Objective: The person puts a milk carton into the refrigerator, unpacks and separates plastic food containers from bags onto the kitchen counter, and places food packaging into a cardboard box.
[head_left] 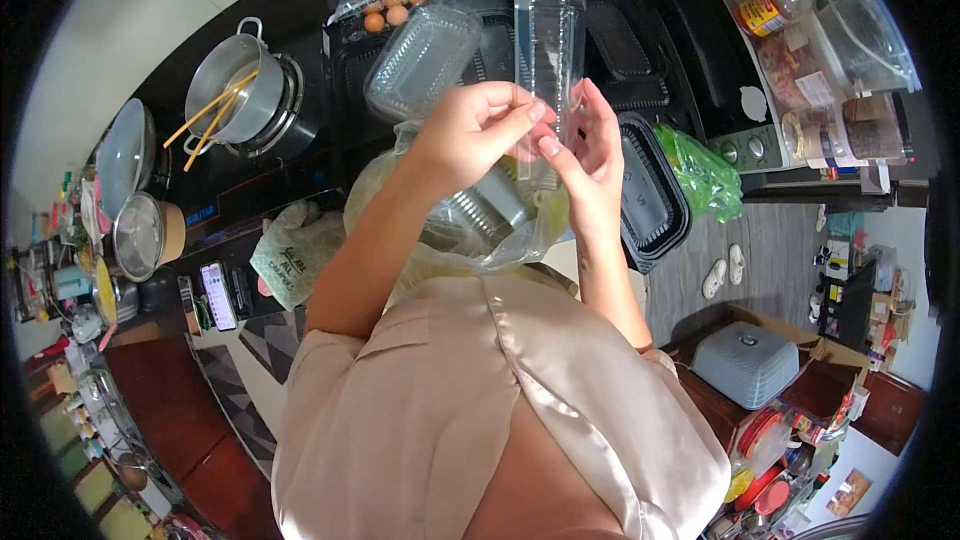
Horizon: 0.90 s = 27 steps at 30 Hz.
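Note:
A long clear plastic container (548, 35) stands out in front of me over the counter. My left hand (480, 130) is closed at its near left part, thumb and fingertips pinched together. From the right, my right hand (592, 145) grips the same container, thumb in front and fingers along its side. Below both hands sits a translucent plastic bag (385, 195) with more clear containers (480, 215) inside. Another clear container (425, 60) lies beyond my left hand. A black tray (650, 190) rests just right of my right hand.
A carton of eggs (395, 5) is at the back. On the left, a pot (225, 90) with chopsticks (215, 110) stands on a burner. A green bag (695, 170) lies to the right, near jars (875, 130). A phone (217, 297) is at the lower left.

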Each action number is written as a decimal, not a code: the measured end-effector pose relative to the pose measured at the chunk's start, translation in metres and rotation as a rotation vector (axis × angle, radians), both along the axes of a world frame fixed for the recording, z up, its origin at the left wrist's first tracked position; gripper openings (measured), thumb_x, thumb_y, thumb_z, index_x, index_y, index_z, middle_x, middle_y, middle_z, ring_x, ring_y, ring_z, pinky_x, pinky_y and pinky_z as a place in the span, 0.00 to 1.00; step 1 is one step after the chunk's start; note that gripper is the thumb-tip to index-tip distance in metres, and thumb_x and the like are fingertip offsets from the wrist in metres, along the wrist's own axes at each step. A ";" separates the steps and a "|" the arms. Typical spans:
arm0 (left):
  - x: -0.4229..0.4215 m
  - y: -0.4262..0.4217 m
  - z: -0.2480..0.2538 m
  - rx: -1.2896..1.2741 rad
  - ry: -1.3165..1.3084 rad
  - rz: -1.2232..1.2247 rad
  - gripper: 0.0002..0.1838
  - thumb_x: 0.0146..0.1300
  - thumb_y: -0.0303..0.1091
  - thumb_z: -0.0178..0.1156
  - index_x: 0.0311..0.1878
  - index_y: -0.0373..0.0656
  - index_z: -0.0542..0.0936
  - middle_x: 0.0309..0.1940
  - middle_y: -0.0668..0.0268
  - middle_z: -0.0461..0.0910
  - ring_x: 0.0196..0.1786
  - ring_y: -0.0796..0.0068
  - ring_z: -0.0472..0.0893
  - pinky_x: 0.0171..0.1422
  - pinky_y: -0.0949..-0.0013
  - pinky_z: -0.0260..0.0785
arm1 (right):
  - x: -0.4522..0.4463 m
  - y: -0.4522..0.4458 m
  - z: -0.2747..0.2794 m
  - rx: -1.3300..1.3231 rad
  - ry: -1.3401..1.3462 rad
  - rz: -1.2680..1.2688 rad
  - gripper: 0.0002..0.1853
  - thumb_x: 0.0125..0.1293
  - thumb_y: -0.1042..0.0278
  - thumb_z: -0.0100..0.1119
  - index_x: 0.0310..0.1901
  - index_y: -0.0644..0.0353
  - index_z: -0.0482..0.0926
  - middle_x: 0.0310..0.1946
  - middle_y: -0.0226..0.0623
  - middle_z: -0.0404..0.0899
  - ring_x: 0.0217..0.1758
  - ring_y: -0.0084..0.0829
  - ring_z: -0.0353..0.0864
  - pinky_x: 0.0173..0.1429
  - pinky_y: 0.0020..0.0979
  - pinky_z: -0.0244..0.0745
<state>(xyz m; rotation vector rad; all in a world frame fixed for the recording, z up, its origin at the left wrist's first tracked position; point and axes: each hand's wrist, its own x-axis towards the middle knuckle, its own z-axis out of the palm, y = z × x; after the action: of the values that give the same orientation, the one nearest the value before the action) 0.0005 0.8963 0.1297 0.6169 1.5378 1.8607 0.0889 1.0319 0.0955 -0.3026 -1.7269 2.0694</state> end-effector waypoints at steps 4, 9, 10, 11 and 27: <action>-0.001 -0.006 -0.001 0.057 0.014 0.013 0.09 0.67 0.31 0.57 0.38 0.34 0.78 0.30 0.64 0.81 0.31 0.82 0.79 0.35 0.77 0.72 | -0.002 -0.002 -0.005 0.263 0.020 -0.062 0.44 0.49 0.71 0.72 0.67 0.63 0.59 0.58 0.41 0.68 0.58 0.32 0.70 0.62 0.35 0.66; -0.007 -0.008 -0.008 0.025 0.101 0.036 0.09 0.66 0.32 0.59 0.36 0.35 0.77 0.27 0.65 0.81 0.25 0.82 0.77 0.30 0.78 0.71 | -0.002 -0.004 -0.001 0.161 0.085 -0.011 0.44 0.48 0.72 0.72 0.67 0.63 0.59 0.60 0.40 0.66 0.59 0.32 0.70 0.63 0.34 0.65; -0.008 -0.008 -0.007 0.005 0.134 0.042 0.09 0.65 0.33 0.59 0.36 0.35 0.77 0.26 0.65 0.80 0.24 0.82 0.77 0.29 0.78 0.71 | -0.002 -0.002 -0.002 0.199 0.093 -0.030 0.43 0.50 0.72 0.70 0.68 0.63 0.59 0.61 0.40 0.65 0.59 0.32 0.70 0.63 0.35 0.65; -0.011 -0.009 -0.001 0.005 0.134 0.041 0.09 0.65 0.33 0.59 0.36 0.35 0.77 0.26 0.65 0.80 0.24 0.82 0.77 0.29 0.78 0.71 | -0.003 -0.001 -0.002 0.237 0.101 -0.050 0.42 0.52 0.72 0.69 0.68 0.63 0.59 0.62 0.40 0.64 0.59 0.33 0.69 0.63 0.35 0.65; -0.092 -0.001 -0.032 -0.982 0.860 0.144 0.24 0.65 0.52 0.56 0.44 0.37 0.81 0.34 0.55 0.83 0.38 0.69 0.82 0.44 0.65 0.72 | 0.001 0.014 -0.022 -0.282 -0.066 0.034 0.33 0.63 0.60 0.57 0.67 0.65 0.59 0.60 0.42 0.68 0.62 0.33 0.69 0.64 0.36 0.64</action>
<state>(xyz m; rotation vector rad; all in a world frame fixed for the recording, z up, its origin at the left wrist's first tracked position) -0.0917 0.8949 0.0977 0.8492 2.7823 0.6627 0.0903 1.0459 0.0733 -0.4328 -1.4820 2.3537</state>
